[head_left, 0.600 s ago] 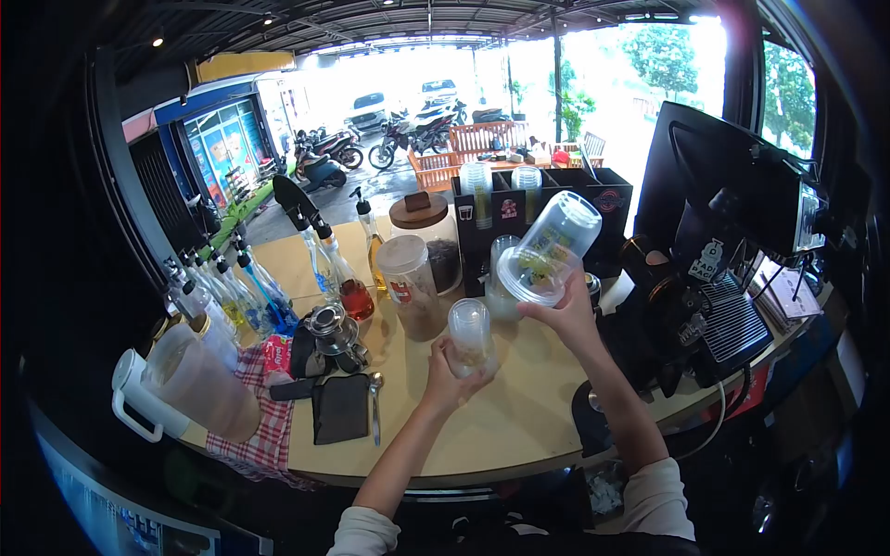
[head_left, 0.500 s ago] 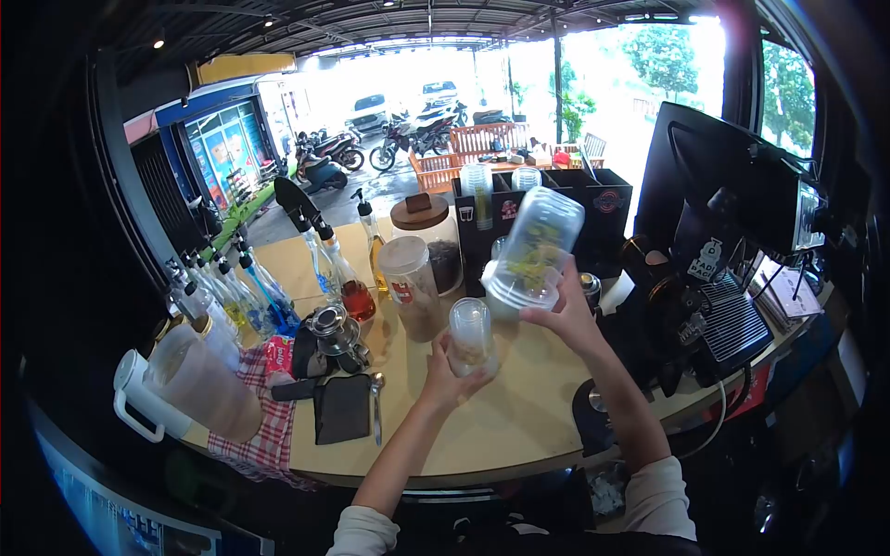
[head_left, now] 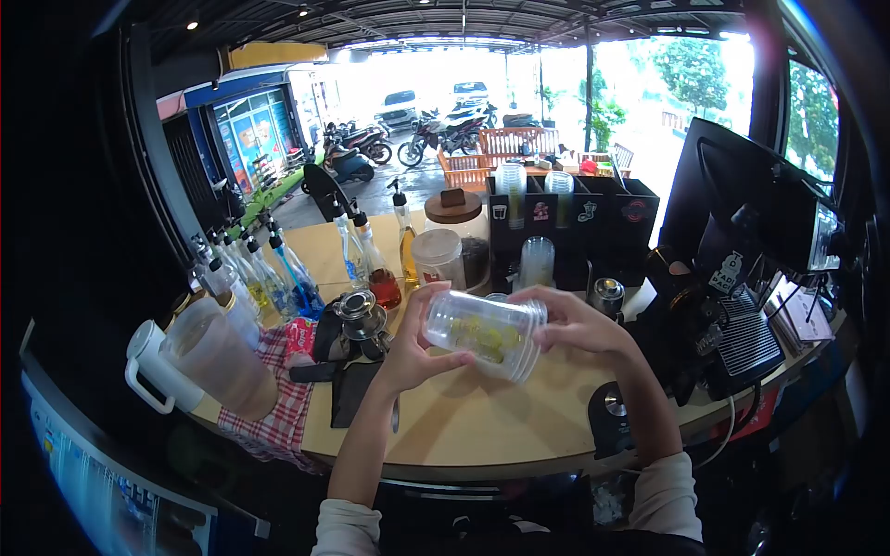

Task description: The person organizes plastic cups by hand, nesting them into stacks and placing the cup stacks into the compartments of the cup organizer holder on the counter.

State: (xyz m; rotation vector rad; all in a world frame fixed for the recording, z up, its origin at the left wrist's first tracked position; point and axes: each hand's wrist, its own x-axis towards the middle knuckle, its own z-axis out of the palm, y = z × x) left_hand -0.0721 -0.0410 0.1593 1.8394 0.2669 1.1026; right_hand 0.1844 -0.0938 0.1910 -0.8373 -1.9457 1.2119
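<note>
The stack of clear plastic cups with yellow-green print (head_left: 484,335) is positioned between the two hands, above the pale tan counter (head_left: 464,431). Its axis lies nearly horizontal: the closed end points toward the left hand (head_left: 417,350), and the rims point toward the right hand (head_left: 582,324), tilted slightly downward.

The left hand grips the closed end, fingers over the top and thumb along the underside. The right hand is closed on the rim end, with fingers and thumb at the edge. Both hands contact the stack.

Just beyond the stack stand a cloudy plastic jar with a pale lid (head_left: 438,256) and an upright set of clear cups (head_left: 537,263). The black compartment organizer (head_left: 607,218) is located behind that set. A black flat pad (head_left: 352,394) lies on the counter beside the left forearm.
</note>
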